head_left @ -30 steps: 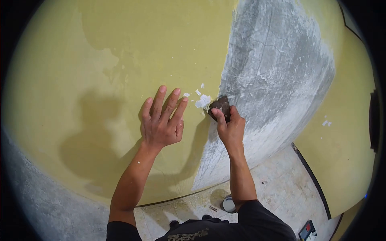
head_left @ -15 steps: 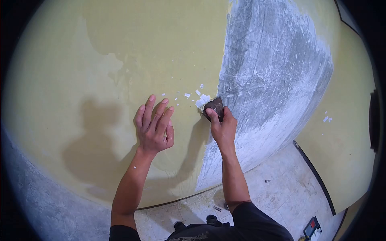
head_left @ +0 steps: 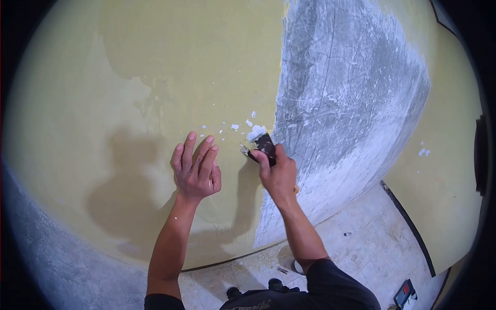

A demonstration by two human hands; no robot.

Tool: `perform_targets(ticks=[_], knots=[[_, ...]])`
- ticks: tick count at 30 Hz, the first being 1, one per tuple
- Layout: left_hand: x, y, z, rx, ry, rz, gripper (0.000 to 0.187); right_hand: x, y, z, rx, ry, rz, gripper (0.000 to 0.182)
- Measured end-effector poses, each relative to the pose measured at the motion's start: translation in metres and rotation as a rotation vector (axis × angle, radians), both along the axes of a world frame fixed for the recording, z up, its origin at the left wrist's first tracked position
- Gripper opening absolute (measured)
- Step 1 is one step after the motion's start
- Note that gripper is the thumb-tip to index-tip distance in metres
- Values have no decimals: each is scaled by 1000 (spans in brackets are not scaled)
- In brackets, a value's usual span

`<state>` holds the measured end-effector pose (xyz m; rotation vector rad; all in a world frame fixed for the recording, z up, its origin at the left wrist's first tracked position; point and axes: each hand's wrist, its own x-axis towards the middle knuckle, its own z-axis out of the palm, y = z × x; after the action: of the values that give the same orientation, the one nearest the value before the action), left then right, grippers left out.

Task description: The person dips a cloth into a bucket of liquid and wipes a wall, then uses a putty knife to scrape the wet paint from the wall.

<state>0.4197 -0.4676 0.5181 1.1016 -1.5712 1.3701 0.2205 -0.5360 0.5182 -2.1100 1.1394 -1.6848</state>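
The right hand [head_left: 279, 173] grips the dark scraper [head_left: 265, 150] at the left edge of the grey wall area [head_left: 341, 103]. The scraper has shifted down-left, below the white patch [head_left: 257, 133]; contact now apparently bears on yellow paint [head_left: 206, 46]. The left hand [head_left: 196, 173], fingers loosely spread, holds nothing visible.

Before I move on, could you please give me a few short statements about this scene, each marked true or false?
1. The right hand holds a dark scraper. True.
2. The left hand holds a tool too. False: no tool shows in it.
3. The grey patch lies to the right of the left hand. True.
4. The yellow paint is unbroken beside the scraper. False: a white patch shows there.
5. The sleeves are dark. True.
6. The left hand's fingers are clenched in a fist. False: they are mostly extended.
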Motion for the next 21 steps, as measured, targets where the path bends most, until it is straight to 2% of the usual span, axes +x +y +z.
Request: perform_targets(ticks=[5,8,10,13,14,16,17,21], knots=[[-1,4,0,14,-3,8,37,28,20,30,-121,-34,53,41],[-2,10,4,57,0,1,40,-9,20,1,-89,-124,112,40],[-12,14,8,113,91,-26,50,-43,6,-27,42,-72,81,37],[-42,5,19,158,4,75,57,-73,-7,-55,139,-97,113,34],[-47,-2,21,162,4,88,57,-78,-8,-57,223,-101,160,32],[-52,-20,21,296,-190,213,55,-85,-6,-61,313,-96,215,31],[-50,-21,20,279,-190,184,48,-87,-7,-62,304,-109,216,31],[-51,-17,28,215,-137,67,42,-90,-17,-74,356,-159,296,32]])
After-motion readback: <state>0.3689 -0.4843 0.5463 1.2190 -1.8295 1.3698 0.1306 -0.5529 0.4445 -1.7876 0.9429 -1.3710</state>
